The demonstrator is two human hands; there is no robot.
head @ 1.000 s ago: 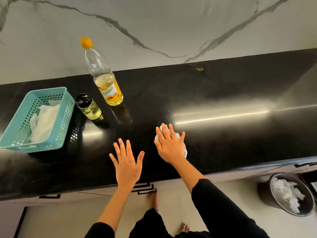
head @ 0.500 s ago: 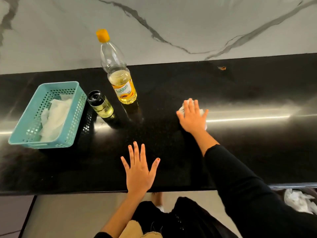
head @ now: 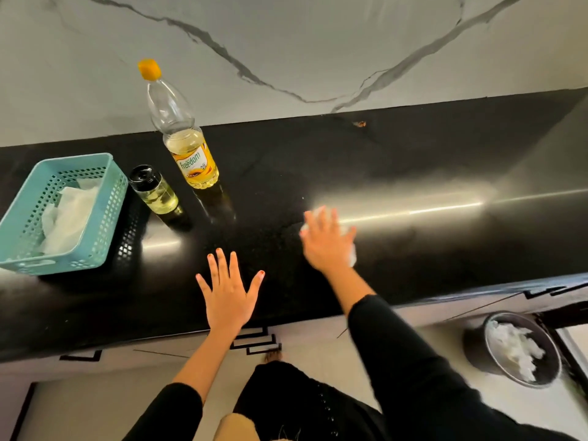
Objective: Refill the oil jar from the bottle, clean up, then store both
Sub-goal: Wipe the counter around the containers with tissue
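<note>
Pressing a white tissue (head: 352, 258) flat to the black countertop (head: 413, 160), your right hand (head: 326, 240) is working with straight fingers, with nothing curled round the wad, though blur is smearing the detail. Your left hand (head: 227, 297) is resting palm-down, fingers spread, holding nothing. The oil jar (head: 157, 194) and the Freedom oil bottle (head: 187, 148) are standing upright and capped, side by side, away to the left of the wiping hand and beyond your left one — so the left is sitting nearer for storing them. The waste bin (head: 474, 351) is waiting below, to the right.
</note>
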